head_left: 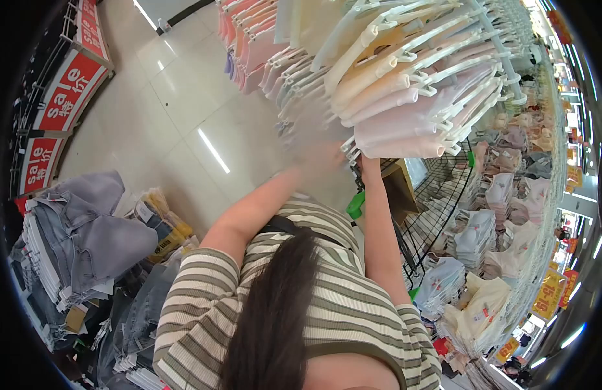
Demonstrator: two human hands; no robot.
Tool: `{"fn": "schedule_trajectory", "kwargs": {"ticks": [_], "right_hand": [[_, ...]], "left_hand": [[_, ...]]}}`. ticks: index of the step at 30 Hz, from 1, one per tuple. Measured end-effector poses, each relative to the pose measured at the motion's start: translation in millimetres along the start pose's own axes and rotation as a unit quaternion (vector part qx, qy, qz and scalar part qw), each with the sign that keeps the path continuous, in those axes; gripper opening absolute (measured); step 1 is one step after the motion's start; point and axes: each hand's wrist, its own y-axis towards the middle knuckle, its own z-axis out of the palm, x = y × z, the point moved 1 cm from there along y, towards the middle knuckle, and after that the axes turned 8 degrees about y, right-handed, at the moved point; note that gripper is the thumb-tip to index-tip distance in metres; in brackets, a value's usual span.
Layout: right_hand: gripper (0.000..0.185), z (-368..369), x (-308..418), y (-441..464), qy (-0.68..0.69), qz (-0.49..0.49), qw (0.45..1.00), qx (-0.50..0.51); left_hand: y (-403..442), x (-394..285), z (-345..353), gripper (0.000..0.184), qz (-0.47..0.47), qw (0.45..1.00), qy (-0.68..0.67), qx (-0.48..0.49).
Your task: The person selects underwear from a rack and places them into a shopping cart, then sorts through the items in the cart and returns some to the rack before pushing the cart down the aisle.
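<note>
Pale pink, cream and yellow garments [405,123] hang on white plastic hangers at the top centre. My left hand [320,156] reaches up to their lower left edge; it is blurred, so its fingers cannot be made out. Just right of it, my right hand [370,168] is raised to the hanger ends under the pink garment, its fingers mostly hidden behind them. Whether it holds a hanger is not clear. Below the hands is a green-ended cart handle [356,205].
A black wire cart [437,195] with a cardboard box [399,195] stands at the right, beside racks of underwear [473,237]. Jeans [93,227] on hangers are at the lower left. Red sale signs [70,91] line the upper left, across the tiled floor [164,130].
</note>
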Motion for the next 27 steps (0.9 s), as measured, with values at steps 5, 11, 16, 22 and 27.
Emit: {"fn": "schedule_trajectory", "kwargs": {"ticks": [5, 11, 16, 22, 27], "right_hand": [[0.020, 4.8, -20.2, 17.0, -0.027, -0.026, 0.998, 0.042], [0.022, 11.1, -10.8, 7.0, -0.003, -0.044, 0.999, 0.030], [0.033, 10.2, -13.1, 11.9, -0.017, -0.056, 0.998, 0.038], [0.052, 37.0, 13.8, -22.5, 0.009, -0.006, 1.000, 0.012], [0.059, 34.9, 7.9, -19.7, 0.033, 0.007, 0.999, -0.006]], "left_hand": [[-15.7, -0.4, -34.7, 0.045, -0.007, 0.997, 0.073, -0.005], [-11.6, 31.8, -9.0, 0.043, -0.015, 0.998, 0.055, 0.000], [-13.8, 74.5, -6.3, 0.042, -0.033, 0.999, 0.026, -0.021], [-32.0, 40.3, -66.5, 0.033, -0.017, 0.984, -0.014, -0.175], [-20.1, 27.2, -61.4, 0.031, -0.011, 0.970, -0.036, -0.241]]}}
